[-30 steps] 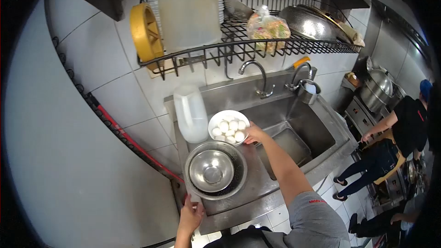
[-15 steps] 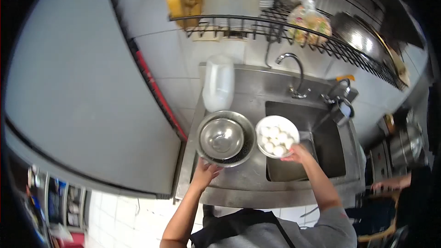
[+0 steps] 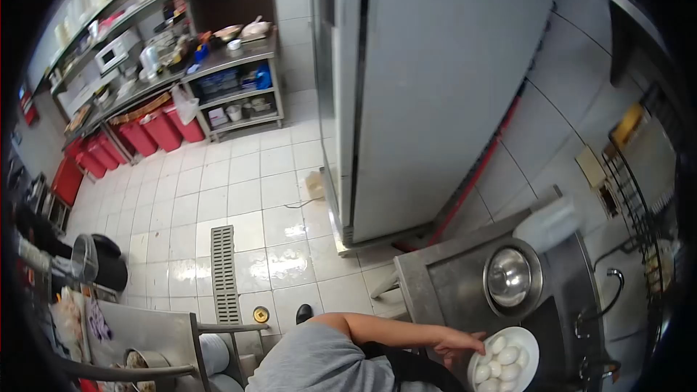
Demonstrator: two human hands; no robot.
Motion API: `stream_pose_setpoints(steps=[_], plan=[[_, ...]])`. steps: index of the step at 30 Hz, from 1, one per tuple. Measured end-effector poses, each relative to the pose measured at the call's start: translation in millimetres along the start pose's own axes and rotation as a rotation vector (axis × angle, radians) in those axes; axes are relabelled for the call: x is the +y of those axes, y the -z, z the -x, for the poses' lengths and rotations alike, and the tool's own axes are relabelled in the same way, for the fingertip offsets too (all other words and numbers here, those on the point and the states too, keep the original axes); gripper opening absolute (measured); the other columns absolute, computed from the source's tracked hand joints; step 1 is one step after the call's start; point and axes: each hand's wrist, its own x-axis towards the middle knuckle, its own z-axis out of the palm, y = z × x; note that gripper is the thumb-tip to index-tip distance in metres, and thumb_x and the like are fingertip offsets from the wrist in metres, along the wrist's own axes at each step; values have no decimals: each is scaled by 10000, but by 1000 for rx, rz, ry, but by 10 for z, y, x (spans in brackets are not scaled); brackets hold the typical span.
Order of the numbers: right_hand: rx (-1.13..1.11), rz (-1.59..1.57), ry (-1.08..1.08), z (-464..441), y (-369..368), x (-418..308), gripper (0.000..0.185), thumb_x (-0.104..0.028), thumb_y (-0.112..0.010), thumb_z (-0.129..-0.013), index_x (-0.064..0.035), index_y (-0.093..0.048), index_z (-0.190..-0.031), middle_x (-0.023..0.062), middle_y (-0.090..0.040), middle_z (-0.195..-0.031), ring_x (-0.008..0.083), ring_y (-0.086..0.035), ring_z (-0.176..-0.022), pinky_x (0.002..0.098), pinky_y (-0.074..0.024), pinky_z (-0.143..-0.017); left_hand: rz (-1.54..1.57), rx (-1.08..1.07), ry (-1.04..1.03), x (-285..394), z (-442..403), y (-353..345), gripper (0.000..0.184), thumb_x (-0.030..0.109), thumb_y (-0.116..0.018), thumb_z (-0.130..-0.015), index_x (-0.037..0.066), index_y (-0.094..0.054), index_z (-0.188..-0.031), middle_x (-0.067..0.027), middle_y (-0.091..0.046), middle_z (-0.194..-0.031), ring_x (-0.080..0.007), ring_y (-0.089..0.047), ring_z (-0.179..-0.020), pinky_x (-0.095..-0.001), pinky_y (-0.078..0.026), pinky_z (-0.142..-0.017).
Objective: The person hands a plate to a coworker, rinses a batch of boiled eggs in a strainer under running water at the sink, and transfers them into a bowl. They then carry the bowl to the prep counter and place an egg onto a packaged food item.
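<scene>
A white bowl of peeled boiled eggs is at the lower right, beside the sink. My left hand is at the bowl's near rim, gripping its edge, with part of the fingers hidden. My right hand is out of view. Close by, a small steel bowl sits inside a larger steel bowl on the steel counter. Behind these lies a whitish plastic jug.
A tall grey fridge stands left of the counter. A floor drain runs across the white tiles. Red bins are under the far worktop. Beyond the sink are a faucet and a black wire rack.
The view has swung left, bringing the far kitchen in. My left hand has moved from the steel bowls to the egg bowl's rim. My right hand has left the view.
</scene>
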Motion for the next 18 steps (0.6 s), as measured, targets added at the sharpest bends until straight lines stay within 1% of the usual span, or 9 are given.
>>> stream_pose_setpoints(steps=[1,3,4,10,11,13,15,16,18], plan=[[-61,83,61,-31,-109,23,417,-311,-471,-858,38,-510,-1083,77,-528,-1054,179,-481,-963,306,-410,-819,133,-173,-81,-45,136,24,860,321,-553,-750,314,31,-1382,-168,-288,-1344,-330,-451,-1144,-460,-532,-669],[-184,241,187,-129,-384,36,477,-428,-472,-880,21,-578,-997,23,-551,-984,134,-465,-925,286,-384,-810,223,-98,-195,-92,568,138,820,266,-539,-751,307,-2,-1370,-153,-300,-1337,-328,-465,-1126,-496,-525,-684],[-121,-212,-173,-307,-589,33,373,-37,-511,-768,82,-489,-1121,101,-528,-1077,207,-512,-981,318,-406,-834,268,-54,-251,-132,815,207,801,239,-532,-752,303,-19,-1364,-145,-305,-1333,-326,-472,-1116,-514,-522,-692],[-471,-68,-106,-871,-2271,-114,551,-122,-539,-781,53,-360,-1272,161,-486,-1196,295,-490,-1079,380,-423,-911,280,266,-541,-426,2447,755,743,210,-514,-795,277,-36,-1361,-115,-292,-1345,-321,-443,-1147,-521,-505,-761],[-564,-32,2,-808,-2603,-248,610,-157,-597,-759,57,-348,-1274,154,-462,-1230,322,-478,-1102,476,-366,-970,263,324,-571,-484,2730,814,740,222,-516,-799,279,-37,-1360,-112,-289,-1347,-321,-437,-1152,-528,-500,-767],[-516,393,-65,-472,-3409,-841,560,-67,-492,-715,33,-366,-1251,169,-529,-1143,310,-563,-1002,440,-523,-735,242,453,-644,-555,3334,909,733,246,-521,-807,283,-39,-1359,-107,-284,-1351,-322,-426,-1162,-542,-490,-778],[-865,-103,73,-804,-3944,-575,572,-23,-501,-728,7,-338,-1275,167,-485,-1200,287,-514,-1084,388,-526,-744,273,593,-662,-650,3819,1026,745,229,-518,-801,294,-34,-1363,-93,-275,-1358,-321,-408,-1176,-578,-469,-786],[-961,-144,-23,-747,-4195,-704,578,-31,-486,-800,-27,-246,-1326,146,-440,-1246,303,-512,-1079,460,-534,-711,299,637,-741,-684,4091,993,743,204,-514,-792,297,-49,-1364,-90,-277,-1356,-322,-408,-1175,-581,-467,-789],[-1188,-191,-77,-661,-4665,-929,542,-152,-468,-884,-82,-204,-1352,172,-442,-1235,318,-525,-1058,472,-520,-746,323,721,-897,-807,4465,1064,757,190,-545,-770,283,-90,-1367,-84,-297,-1343,-311,-409,-1176,-588,-467,-790]])
